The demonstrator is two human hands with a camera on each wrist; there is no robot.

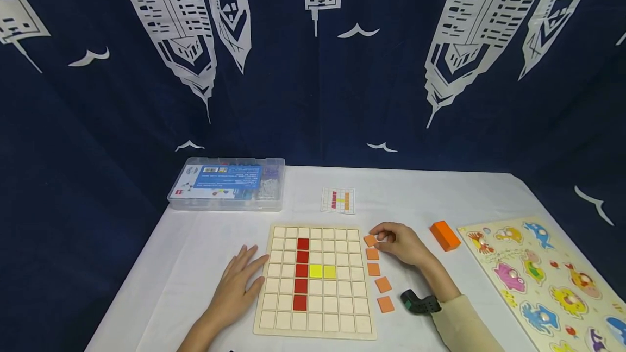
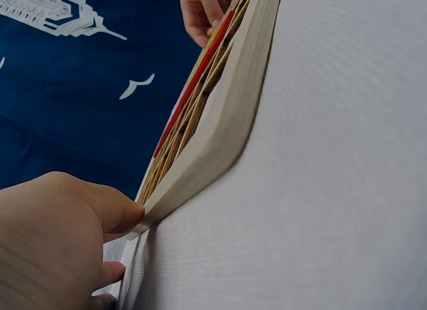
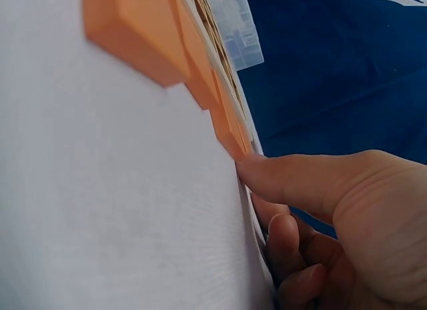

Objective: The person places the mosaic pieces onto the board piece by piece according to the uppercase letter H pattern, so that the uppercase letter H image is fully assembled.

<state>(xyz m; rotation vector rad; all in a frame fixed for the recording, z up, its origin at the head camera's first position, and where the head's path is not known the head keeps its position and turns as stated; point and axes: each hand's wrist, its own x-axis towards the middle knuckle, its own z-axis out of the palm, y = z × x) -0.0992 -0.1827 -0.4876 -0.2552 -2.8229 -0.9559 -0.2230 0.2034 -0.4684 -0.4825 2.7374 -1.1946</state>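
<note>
A wooden grid board (image 1: 315, 334) lies on the white table, with a column of several red tiles (image 1: 300, 270) and two yellow tiles (image 1: 323, 271) in its cells. Along its right side runs a line of several loose orange tiles (image 1: 385, 304). My right hand (image 1: 402, 243) pinches the farthest orange tile (image 1: 370, 240) between thumb and fingers, near the board's far right corner. In the right wrist view the thumb (image 3: 300, 180) meets the end of the orange row. My left hand (image 1: 236, 287) rests with fingers spread at the board's left edge, its thumb touching the wooden rim (image 2: 200, 150).
Behind the board lies a small pattern card (image 1: 338, 201). A clear plastic case (image 1: 227, 184) stands at the back left. On the right are an orange block (image 1: 445, 236) and an animal puzzle board (image 1: 548, 281). A dark wrist device (image 1: 419, 303) sits by the right sleeve.
</note>
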